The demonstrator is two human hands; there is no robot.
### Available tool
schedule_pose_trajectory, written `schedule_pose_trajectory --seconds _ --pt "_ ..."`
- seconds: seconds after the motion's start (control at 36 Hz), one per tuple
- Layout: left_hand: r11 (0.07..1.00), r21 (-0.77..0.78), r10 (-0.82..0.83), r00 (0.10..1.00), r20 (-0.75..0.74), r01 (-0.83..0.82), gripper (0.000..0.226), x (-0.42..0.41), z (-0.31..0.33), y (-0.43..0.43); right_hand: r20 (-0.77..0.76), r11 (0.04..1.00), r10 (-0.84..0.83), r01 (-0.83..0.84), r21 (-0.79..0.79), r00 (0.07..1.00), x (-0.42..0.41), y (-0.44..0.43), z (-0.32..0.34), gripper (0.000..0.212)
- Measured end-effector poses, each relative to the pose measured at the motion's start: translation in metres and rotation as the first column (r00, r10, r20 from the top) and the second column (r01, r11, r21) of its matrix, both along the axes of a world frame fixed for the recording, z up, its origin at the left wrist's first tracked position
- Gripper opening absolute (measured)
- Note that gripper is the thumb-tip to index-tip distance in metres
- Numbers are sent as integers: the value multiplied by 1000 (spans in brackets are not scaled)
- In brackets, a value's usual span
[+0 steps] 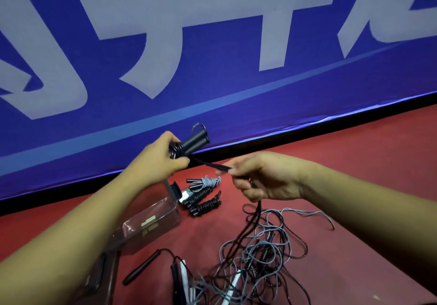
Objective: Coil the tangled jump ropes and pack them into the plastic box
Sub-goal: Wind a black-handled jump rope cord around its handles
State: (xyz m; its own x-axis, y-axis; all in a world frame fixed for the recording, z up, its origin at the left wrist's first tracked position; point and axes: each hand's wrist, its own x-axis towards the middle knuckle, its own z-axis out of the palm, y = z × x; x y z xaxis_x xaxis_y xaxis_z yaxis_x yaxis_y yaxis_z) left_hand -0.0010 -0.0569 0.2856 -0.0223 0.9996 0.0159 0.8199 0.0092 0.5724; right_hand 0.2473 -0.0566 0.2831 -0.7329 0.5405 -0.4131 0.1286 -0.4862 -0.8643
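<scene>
Box [165, 219]: clear plastic, glossy, with pale label patches on the wall.
Handle pair [196, 142]: black, matt, foam-like grip surface.
Cord [211, 164]: black; its wraps beside the handle pair catch the light and look glossy and smooth.
Tangle [250, 257]: thin black cords with a slight shine, mixed with grey cords of speckled, braided look.
Bundles [203, 200]: black coils, ribbed and matt; one is grey and braided.
Loose handle [142, 269]: black, matt, smooth.
White handles [233, 285]: smooth, plastic-looking.
Floor [343, 158]: red, matt, even surface.
Banner [212, 33]: blue with pale characters, smooth, faint sheen at the lower edge; cloth or vinyl cannot be told.
</scene>
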Motion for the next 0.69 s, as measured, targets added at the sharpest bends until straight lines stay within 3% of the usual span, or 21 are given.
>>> schedule_pose_trajectory --seconds 0.11,0.19,0.28,0.36,0.47,0.58,0.69 --pt "992 -72 -115 958 -262 100 37 11 -8 -5 217 939 -55 -23 344 975 -12 -7 11 4" --pt "983 -91 -185 875 -446 162 39 22 -15 -10 380 766 -121 -158 624 917 -25 -11 17 12" --pt "954 -164 -299 823 -484 251 43 29 -22 -17 448 565 -190 -276 778 874 -29 -10 21 14" --pt "921 -224 -390 779 -491 319 55 36 -25 -22 463 463 -235 -321 826 855 -23 -7 15 12" --pt "892 -261 -450 786 -423 370 63 48 -21 -30 317 523 -335 -105 846 887 -13 3 6 7" --pt "874 -225 -474 858 -195 432 37 51 -13 -34 207 618 -364 69 783 908 -2 12 -1 14" --pt "835 -210 -500 861 95 509 27 47 -3 -38 134 763 -306 159 626 943 13 16 -9 9"
